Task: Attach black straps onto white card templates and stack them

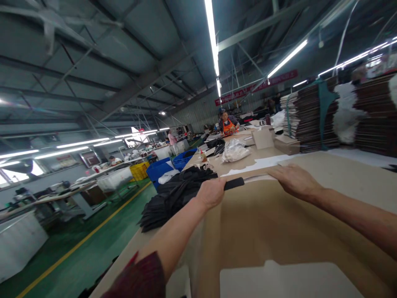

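Note:
My left hand [212, 192] is closed round one end of a flat black strip [235, 183], which points to the right over the brown board. Beyond the strip's free end, a thin pale band [257, 178] runs toward my right hand [294, 181]. The fingers of that hand are pressed together at the far edge of the brown board [263, 223]; what they pinch is too small to make out. Beside my left hand lies a heap of black fabric pieces [173, 196]. A white cut-out sheet [285, 281] rests on the board nearest me.
Farther along the table are a clear plastic bag [235, 151], a small bottle [203, 156] and a cardboard box [263, 138]. Tall board stacks [307, 116] stand at the right. Blue bins [159, 169] are left of the table. A person in an orange apron [228, 125] is at the far end.

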Available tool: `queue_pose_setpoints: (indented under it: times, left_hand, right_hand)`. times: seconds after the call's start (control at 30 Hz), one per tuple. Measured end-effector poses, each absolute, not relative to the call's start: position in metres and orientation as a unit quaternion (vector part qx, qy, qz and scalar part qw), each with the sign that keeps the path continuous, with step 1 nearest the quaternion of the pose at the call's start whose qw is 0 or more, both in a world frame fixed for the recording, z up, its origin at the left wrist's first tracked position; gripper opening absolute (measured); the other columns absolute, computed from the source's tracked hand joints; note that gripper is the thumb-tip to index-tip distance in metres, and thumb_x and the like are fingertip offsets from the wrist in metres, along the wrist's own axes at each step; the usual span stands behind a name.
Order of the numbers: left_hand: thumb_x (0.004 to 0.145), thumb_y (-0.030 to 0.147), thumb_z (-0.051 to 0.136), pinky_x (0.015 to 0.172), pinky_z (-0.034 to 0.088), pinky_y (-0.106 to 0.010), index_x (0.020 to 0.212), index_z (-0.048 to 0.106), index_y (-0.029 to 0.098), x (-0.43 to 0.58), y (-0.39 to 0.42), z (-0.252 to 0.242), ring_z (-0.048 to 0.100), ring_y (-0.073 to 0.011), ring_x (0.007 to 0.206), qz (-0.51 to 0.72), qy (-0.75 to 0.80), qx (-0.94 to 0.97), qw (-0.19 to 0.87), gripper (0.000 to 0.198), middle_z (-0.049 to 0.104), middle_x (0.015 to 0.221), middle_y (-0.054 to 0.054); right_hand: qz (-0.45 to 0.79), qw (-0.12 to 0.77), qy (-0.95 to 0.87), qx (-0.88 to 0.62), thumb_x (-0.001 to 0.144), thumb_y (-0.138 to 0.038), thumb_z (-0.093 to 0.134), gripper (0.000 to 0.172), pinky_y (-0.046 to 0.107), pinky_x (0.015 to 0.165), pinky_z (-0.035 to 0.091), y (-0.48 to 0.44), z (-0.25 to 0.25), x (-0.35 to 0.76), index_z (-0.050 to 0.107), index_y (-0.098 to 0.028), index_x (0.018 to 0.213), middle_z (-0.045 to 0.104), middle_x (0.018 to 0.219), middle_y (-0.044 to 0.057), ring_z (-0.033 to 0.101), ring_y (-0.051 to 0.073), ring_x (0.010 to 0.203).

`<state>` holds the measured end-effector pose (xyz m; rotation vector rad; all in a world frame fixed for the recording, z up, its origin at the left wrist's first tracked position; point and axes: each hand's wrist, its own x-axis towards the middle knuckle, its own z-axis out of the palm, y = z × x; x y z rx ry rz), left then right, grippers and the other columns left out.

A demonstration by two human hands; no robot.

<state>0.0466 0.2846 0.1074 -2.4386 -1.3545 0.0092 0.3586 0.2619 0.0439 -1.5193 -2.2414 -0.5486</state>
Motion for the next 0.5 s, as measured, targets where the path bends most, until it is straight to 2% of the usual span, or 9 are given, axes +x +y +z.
queue_pose_setpoints:
  times: [0.07,0.13,0.17,0.27,0.33,0.5]
  left_hand:
    - [0.1,0.017,0.039,0.092,0.057,-0.041,0.123,0.06,0.018,0.056,0.313,0.072,0.072,-0.0277,0.107,0.029,-0.475,-0.866,0.153,0.031,0.074,0.115,-0.014]
    - [0.1,0.026,0.049,0.092,0.058,-0.039,0.116,0.065,0.02,0.06,0.332,0.04,0.073,-0.028,0.107,0.052,-0.468,-0.873,0.128,0.024,0.075,0.114,-0.012]
    - [0.099,0.035,0.053,0.092,0.058,-0.04,0.114,0.067,0.02,0.061,0.339,0.028,0.072,-0.0289,0.108,0.057,-0.465,-0.876,0.118,0.025,0.075,0.115,-0.013]
    - [0.095,0.06,0.056,0.092,0.058,-0.04,0.115,0.07,0.022,0.057,0.356,0.009,0.071,-0.0314,0.11,0.056,-0.461,-0.88,0.098,0.045,0.074,0.116,-0.013]
    - [0.093,0.067,0.055,0.093,0.058,-0.04,0.115,0.071,0.023,0.056,0.368,0.006,0.07,-0.0319,0.111,0.052,-0.465,-0.879,0.09,0.052,0.074,0.116,-0.013]
    - [0.092,0.071,0.053,0.095,0.056,-0.04,0.116,0.072,0.023,0.072,0.402,0.004,0.069,-0.0325,0.114,0.042,-0.511,-0.855,0.078,0.057,0.072,0.119,-0.015]
  right_hand:
    - [-0.092,0.14,-0.797,-0.58,0.091,-0.018,0.038,0.044,0.05,0.097,0.05,0.283,0.004,0.36,0.072,-0.02,0.119,0.072,0.125,0.015,0.068,0.031,0.113]
    - [-0.043,0.116,-0.795,-0.593,0.094,-0.032,0.041,0.045,0.05,0.101,0.051,0.295,-0.027,0.361,0.072,-0.019,0.124,0.068,0.133,0.017,0.067,0.032,0.118]
    - [-0.028,0.111,-0.796,-0.595,0.094,-0.043,0.043,0.05,0.05,0.103,0.051,0.298,-0.038,0.362,0.071,-0.017,0.127,0.065,0.138,0.019,0.065,0.034,0.122]
    - [0.004,0.092,-0.8,-0.593,0.091,-0.07,0.04,0.083,0.054,0.109,0.047,0.309,-0.051,0.365,0.061,-0.006,0.14,0.052,0.15,0.026,0.056,0.041,0.132]
    - [0.016,0.084,-0.796,-0.6,0.092,-0.072,0.033,0.089,0.055,0.113,0.043,0.319,-0.052,0.367,0.057,-0.003,0.143,0.047,0.153,0.029,0.052,0.042,0.137]
    - [0.029,0.086,-0.758,-0.646,0.096,-0.06,0.026,0.08,0.054,0.121,0.033,0.363,-0.054,0.37,0.05,-0.006,0.149,0.042,0.159,0.023,0.039,0.037,0.148]
